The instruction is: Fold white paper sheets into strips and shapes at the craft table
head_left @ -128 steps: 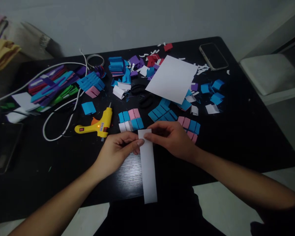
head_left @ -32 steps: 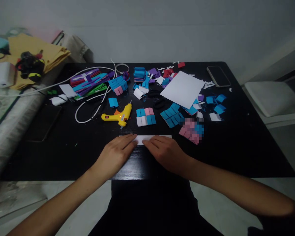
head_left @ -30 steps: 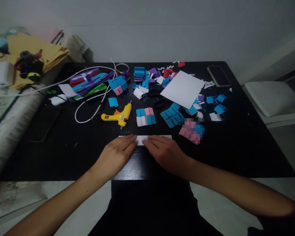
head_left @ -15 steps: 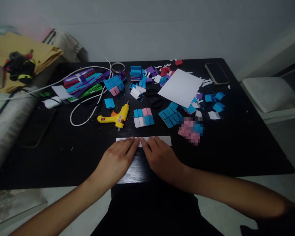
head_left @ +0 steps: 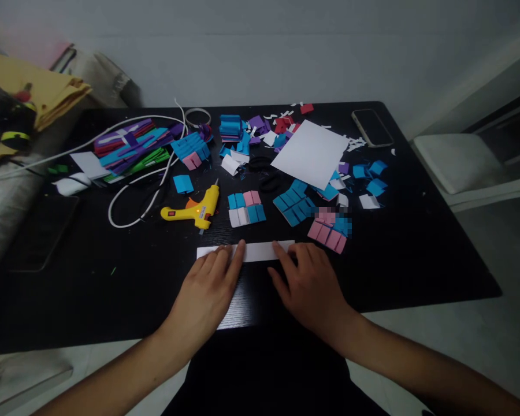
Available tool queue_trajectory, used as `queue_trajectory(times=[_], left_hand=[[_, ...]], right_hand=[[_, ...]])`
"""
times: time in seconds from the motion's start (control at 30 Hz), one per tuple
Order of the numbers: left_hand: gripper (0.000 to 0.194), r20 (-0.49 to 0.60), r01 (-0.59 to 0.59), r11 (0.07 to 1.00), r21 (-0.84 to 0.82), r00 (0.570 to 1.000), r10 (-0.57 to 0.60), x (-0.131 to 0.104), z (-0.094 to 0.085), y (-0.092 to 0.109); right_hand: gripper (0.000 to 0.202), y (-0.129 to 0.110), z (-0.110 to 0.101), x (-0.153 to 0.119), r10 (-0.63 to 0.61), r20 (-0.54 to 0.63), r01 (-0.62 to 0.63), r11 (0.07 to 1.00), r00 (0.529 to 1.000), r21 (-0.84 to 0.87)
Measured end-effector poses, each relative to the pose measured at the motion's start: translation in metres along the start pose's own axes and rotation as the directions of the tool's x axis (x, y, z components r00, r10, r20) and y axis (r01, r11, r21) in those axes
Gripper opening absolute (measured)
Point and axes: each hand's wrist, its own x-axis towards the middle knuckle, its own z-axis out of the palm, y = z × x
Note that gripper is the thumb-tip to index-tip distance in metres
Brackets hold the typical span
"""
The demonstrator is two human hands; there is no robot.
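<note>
Compared with half a second ago, your right hand (head_left: 314, 283) sits farther along the white strip (head_left: 260, 252), its forefinger now well apart from your left hand (head_left: 205, 286). From the left, the yellow glue gun (head_left: 195, 211) lies just beyond the strip; its light glows, so treat the tip as hot. Your left fingers lie extended across the strip, pressing lightly and gripping nothing. The strip lies flat on the black table (head_left: 112, 312), bare between your hands; whether it is folded, I cannot tell. Your right forefinger touches it, thumb off its near edge, nothing grasped. Best anchor firmly with the left, smooth evenly with the right, and avoid nudging the pink-and-blue block (head_left: 327, 237) beside its right end.
</note>
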Motion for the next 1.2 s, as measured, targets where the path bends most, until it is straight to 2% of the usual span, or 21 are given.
queue_trajectory(times=[0.2, 0.37, 0.47, 0.57, 0.67, 0.8, 0.97, 1.2], left_hand=[[0.069, 0.029, 0.024, 0.999, 0.025, 0.999, -0.025, 0.002, -0.001, 0.006], [0.069, 0.055, 0.057, 0.998, 0.035, 0.997, -0.059, 0.001, 0.002, 0.011], [0.065, 0.083, 0.063, 0.997, 0.035, 0.994, -0.065, 0.001, 0.003, 0.014], [0.064, 0.090, 0.076, 0.997, 0.033, 0.993, -0.078, 0.001, 0.003, 0.016], [0.063, 0.085, 0.092, 0.995, 0.041, 0.992, -0.095, -0.001, 0.005, 0.017], [0.057, 0.065, 0.102, 0.994, 0.034, 0.992, -0.104, -0.002, 0.005, 0.017], [0.048, 0.015, 0.123, 0.992, 0.039, 0.992, -0.124, -0.008, 0.001, 0.008], [0.044, -0.033, 0.197, 0.969, 0.151, 0.980, -0.194, -0.032, -0.003, -0.019]], right_hand=[[0.047, 0.018, -0.004, -0.013, 0.088, -0.029, -0.088, 0.996, 0.996, 0.003], [0.043, 0.014, -0.003, -0.010, 0.099, -0.060, -0.096, 0.994, 0.993, 0.050], [0.041, 0.005, 0.000, -0.004, 0.034, -0.094, -0.023, 0.993, 0.995, 0.114], [0.049, -0.003, 0.004, -0.003, -0.093, -0.045, 0.100, 0.975, 0.995, 0.197], [0.053, -0.003, 0.007, -0.005, -0.110, 0.025, 0.102, 0.970, 0.994, 0.219], [0.054, 0.003, 0.007, -0.009, -0.092, 0.031, 0.084, 0.976, 0.995, 0.203], [0.052, 0.005, 0.007, -0.009, -0.088, 0.005, 0.086, 0.979, 0.996, 0.184], [0.052, 0.004, 0.008, -0.009, -0.098, -0.005, 0.098, 0.980, 0.995, 0.175]])
